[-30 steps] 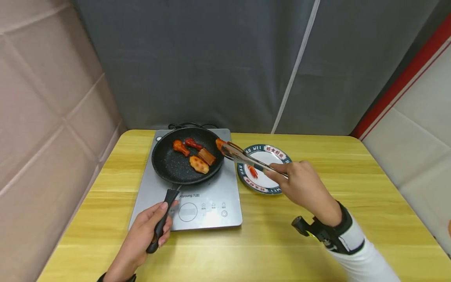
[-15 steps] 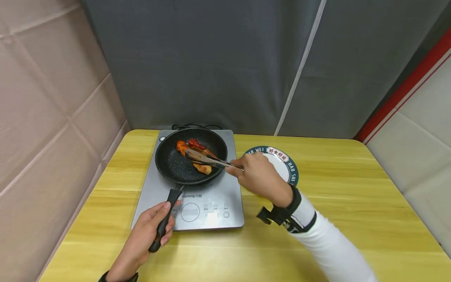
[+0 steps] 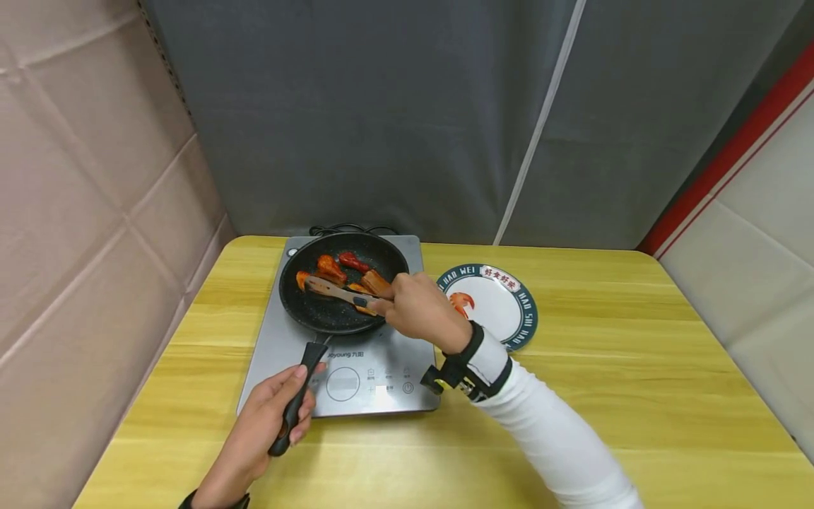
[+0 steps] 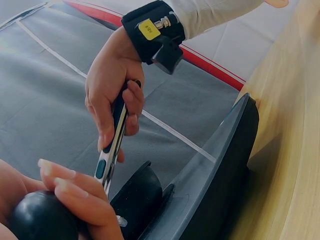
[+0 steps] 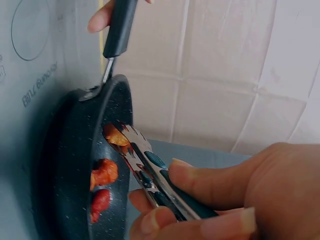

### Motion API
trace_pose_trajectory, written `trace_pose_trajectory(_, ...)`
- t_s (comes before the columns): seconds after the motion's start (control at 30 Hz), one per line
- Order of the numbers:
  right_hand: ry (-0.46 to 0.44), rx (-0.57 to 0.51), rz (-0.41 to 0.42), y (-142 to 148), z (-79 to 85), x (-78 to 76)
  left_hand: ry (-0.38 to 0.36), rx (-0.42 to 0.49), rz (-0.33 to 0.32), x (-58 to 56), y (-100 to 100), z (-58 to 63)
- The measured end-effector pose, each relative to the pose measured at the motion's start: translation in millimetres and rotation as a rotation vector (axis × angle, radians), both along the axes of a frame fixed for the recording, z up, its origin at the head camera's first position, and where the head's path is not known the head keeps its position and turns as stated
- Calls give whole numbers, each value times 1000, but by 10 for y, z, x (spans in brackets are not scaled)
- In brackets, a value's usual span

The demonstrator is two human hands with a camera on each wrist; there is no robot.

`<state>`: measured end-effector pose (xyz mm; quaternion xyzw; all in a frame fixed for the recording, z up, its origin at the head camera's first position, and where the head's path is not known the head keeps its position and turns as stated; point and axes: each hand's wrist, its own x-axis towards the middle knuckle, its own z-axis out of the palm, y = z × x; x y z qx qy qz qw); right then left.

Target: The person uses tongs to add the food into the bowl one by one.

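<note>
In the head view, my left hand (image 3: 267,406) grips the black handle (image 3: 296,406) of a frying pan (image 3: 311,317). My right hand (image 3: 425,311) holds metal tongs (image 3: 333,289) low over the pan. Between the tong tips is an orange piece of food (image 5: 116,136), at the pan's left side. Beside it lie a browned drumstick (image 3: 331,267), a dark red piece (image 3: 353,262) and a ridged brown block (image 3: 376,281). A yellowish slice is partly hidden under the tongs. The left wrist view shows the right fingers wrapped round the tongs.
The pan stands on a silver induction cooktop (image 3: 407,353) with a cable (image 3: 350,227) behind it. To the right, a green-rimmed plate (image 3: 527,311) bears an orange shrimp (image 3: 462,302). A grey curtain (image 3: 356,120) hangs behind the wooden table (image 3: 604,339).
My right hand has carried the tongs and the orange piece left, from near the plate to the pan's left side. The left hand keeps its grip on the handle.
</note>
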<state>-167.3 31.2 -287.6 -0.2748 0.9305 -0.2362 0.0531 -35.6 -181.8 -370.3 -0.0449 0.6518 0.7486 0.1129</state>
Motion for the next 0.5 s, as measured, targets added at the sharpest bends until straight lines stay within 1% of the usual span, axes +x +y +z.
trace_pose_trajectory(0.23, 47, 4, 17, -76, -106, -26, 4, 6, -6, 0, 1, -4)
trace_pose_trajectory(0.4, 68, 10, -22, -89, -124, -27, 5, 5, -6, -3, 4, -1)
trace_pose_trajectory(0.5, 60, 27, -57, -92, -115, -26, -2, -2, 0, -6, 2, 3)
